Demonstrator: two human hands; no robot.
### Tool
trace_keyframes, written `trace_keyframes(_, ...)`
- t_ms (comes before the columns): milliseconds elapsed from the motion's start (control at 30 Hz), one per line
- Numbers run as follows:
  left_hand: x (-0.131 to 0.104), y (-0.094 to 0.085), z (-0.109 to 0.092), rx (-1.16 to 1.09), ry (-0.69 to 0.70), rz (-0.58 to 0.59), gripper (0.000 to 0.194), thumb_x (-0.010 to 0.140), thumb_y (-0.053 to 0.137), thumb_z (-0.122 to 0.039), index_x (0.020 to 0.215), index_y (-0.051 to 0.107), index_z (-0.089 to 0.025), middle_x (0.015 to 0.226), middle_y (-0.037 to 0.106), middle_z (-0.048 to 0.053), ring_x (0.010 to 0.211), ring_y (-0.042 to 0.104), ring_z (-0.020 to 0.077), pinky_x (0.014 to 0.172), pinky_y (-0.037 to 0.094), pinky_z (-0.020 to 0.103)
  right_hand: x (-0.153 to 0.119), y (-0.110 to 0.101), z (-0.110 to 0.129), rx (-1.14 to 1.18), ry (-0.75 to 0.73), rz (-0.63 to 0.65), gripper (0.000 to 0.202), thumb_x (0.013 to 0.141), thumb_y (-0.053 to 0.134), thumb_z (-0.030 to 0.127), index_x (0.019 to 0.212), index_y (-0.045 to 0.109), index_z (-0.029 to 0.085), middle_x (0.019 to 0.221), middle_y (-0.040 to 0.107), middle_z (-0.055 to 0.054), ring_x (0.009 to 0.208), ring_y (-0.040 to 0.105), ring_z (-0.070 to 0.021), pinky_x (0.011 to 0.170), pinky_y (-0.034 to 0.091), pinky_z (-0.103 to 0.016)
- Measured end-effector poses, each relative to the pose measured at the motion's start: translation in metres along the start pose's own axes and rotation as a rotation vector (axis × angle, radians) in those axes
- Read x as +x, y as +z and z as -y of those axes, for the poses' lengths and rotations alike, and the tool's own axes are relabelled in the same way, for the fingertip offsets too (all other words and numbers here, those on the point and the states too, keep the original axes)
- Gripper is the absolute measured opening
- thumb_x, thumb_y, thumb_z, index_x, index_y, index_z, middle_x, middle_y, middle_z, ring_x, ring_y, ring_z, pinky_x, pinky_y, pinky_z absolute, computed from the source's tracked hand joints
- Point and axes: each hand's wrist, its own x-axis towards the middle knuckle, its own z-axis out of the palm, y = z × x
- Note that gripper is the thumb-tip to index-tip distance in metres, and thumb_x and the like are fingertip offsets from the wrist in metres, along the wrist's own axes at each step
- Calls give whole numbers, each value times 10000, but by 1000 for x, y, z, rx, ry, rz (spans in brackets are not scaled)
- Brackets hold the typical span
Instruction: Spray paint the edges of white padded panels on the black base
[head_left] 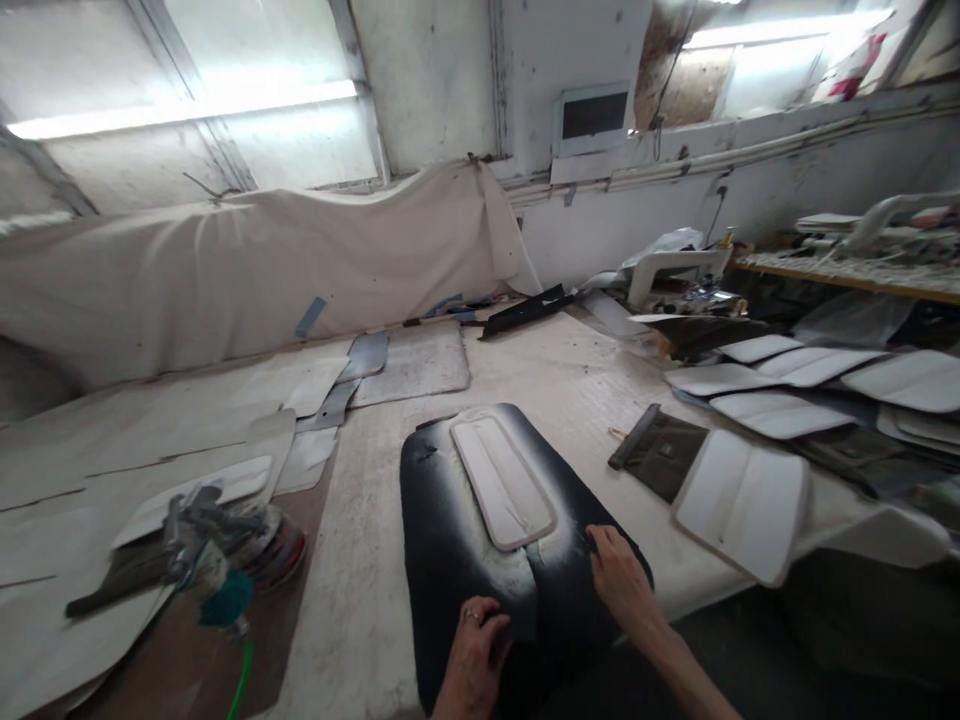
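**White pad beyond both hands, right hand nearer**

The long white padded panel with rounded corners and a beige rim (502, 480) lies flat on a larger black sheet (559, 585) with a pale, sprayed-looking halo, and the sheet lies on the pale, stained bench (367, 620). From the hands the panel is ahead, away from the body. Its long axis runs mostly outward, leaning so that the far end sits left of the near end. The near end points into the space between the hands, just short of a slit in the sheet.

The right hand (619, 575) is the nearer: its bent fingertips rest on the sheet just beside the panel's near right corner, apart from it. The left hand (478, 640) is lower, left of the slit, fingers curled with the thumb close by; whether either hand pinches the sheet, I cannot tell.

Well to the left is a metal spray gun with a green hose (217, 570); to the right, a white panel on olive cloth (742, 500).
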Motion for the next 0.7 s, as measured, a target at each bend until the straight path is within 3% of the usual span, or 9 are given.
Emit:
trace_keyframes(167, 23, -34, -13, -171, -265, -153, 423, 824, 378, -465, 871, 655, -149, 872, 687, 73, 858, 613, 224, 783, 485, 334, 2, 3, -19, -67, -11, 46, 505, 724, 257, -91, 1012, 643, 59, 883, 618, -149, 840, 574, -250, 784, 462, -357)
trace_keyframes(333, 74, -87, -21, -9, -284, -362, 387, 808, 400, -454, 867, 642, -158, 859, 702, 73, 844, 638, 215, 773, 483, 310, 0, 16, -31, -165, -20, 54, 561, 698, 252, -129, 1065, 625, 72, 997, 626, -146, 933, 572, -239, 807, 465, -319)
trace_keyframes(400, 95, -120, -18, 67, -317, -492, 389, 818, 381, -430, 888, 629, -138, 900, 694, 114, 890, 634, 237, 794, 478, 339, 2, 21, -30, -172, -19, 58, 584, 683, 241, -138, 1073, 622, 69, 1013, 626, -147, 930, 577, -235, 802, 470, -315)
trace_keyframes(533, 133, -203, -10, 149, -351, -676, 449, 859, 291, -441, 859, 615, -129, 808, 678, 144, 839, 635, 272, 742, 477, 386, 7, 36, -34, -97, 2, 42, 596, 652, 227, -121, 1041, 639, 65, 990, 638, -158, 890, 599, -240, 803, 484, -341)
trace_keyframes(633, 155, -253, -10, 184, -276, -748, 401, 868, 311, -420, 883, 611, -155, 821, 676, 114, 860, 625, 251, 743, 467, 355, 6, 45, -61, 154, 101, -2, 457, 713, 299, 13, 966, 659, 135, 924, 662, -146, 852, 632, -260, 774, 517, -381)
trace_keyframes(700, 165, -271, -13, 199, -218, -770, 372, 870, 333, -407, 912, 607, -158, 868, 675, 109, 879, 616, 240, 758, 457, 337, 7, 40, -81, 411, 233, -17, 325, 738, 397, 179, 958, 631, 227, 898, 678, -100, 803, 657, -264, 727, 544, -396)
